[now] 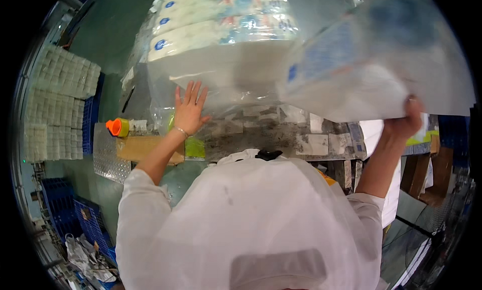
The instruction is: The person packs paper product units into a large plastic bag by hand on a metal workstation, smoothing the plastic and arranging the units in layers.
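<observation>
My white garment (251,204) is nearest, and just past it runs the near edge of the worktop (241,139), dark, scuffed and patched with pale strips. On the green floor (75,170) to my left are blue pallets (93,222), with crumpled plastic (83,260) near them; to my right is an open cardboard box (438,177), its contents too dim to make out. At the worktop's left end lie a brown cardboard sheet (143,148) and, just beyond it, an orange-and-yellow tape roll (118,127).

My left grip (190,115) is wide, fingers spread, palm down at the near side of some clear plastic (216,69); I can't tell how hard it presses. My right grip (407,120) is closed on the lower edge of a printed plastic film (371,64), raised and blurred over the worktop's right side. The clear plastic reaches back over rows of white-and-blue packs (201,34), side by side. Farther off, on the left, white bundles (60,99) stand stacked beside more blue.
</observation>
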Demonstrator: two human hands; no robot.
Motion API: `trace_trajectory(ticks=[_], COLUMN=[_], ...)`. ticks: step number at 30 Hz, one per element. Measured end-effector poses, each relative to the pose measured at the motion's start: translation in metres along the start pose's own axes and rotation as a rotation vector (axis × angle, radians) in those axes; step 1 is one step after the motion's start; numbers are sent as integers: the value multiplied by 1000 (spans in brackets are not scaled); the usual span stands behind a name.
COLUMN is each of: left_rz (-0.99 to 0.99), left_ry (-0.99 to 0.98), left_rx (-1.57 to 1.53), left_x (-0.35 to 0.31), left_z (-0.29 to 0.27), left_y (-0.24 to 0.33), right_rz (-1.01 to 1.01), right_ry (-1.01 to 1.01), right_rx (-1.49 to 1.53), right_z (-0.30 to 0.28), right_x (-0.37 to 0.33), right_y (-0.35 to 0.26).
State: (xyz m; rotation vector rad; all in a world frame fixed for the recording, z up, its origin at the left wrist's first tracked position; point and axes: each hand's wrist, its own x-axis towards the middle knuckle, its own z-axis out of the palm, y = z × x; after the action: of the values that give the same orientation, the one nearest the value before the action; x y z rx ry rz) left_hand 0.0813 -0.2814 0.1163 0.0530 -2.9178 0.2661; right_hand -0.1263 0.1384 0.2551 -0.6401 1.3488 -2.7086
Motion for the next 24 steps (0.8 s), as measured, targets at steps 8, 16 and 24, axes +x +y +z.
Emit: trace_trajectory(ticks=[8, 16, 24], left_rz=[-317, -464, -433], left_ry=[-387, 145, 206], left_rx=[-228, -1466, -1213], left_x=[21, 6, -41], left_z=[-21, -92, -78], left_y=[-55, -96, -128], right_rz=[11, -551, -288], right_ry=[-423, -688, -819], right_rx=[-617, -682, -1317], right_z=[180, 204, 145], right_x=[-59, -103, -59], right_y=[100, 210, 209])
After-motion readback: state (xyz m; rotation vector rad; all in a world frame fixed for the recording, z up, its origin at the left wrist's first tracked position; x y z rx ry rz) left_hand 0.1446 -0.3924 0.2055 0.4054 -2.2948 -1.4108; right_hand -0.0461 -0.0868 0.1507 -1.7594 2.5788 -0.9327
